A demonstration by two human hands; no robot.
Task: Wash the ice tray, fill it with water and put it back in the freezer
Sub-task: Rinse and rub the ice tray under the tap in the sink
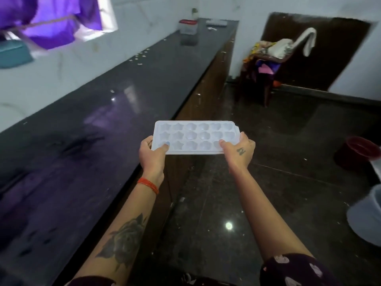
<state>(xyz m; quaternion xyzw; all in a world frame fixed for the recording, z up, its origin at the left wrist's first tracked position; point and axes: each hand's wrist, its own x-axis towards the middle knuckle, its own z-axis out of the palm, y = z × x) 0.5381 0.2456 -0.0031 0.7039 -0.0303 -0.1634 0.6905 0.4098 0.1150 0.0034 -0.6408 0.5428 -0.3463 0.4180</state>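
Note:
A white plastic ice tray [195, 134] with star and round moulds is held level in front of me, over the edge of the counter and the floor. My left hand [151, 152] grips its near left corner, thumb on top. At the near right corner my right hand [239, 149] holds it the same way. Whether the cells hold water I cannot tell. No freezer or sink is in view.
A long dark polished counter [92, 131] runs along the left wall, with a clear box with a red lid [187, 26] at its far end. A chair piled with cloth [266, 58] stands by a dark doorway. A red bucket [356, 151] and a pale bucket [369, 215] sit on the floor at right.

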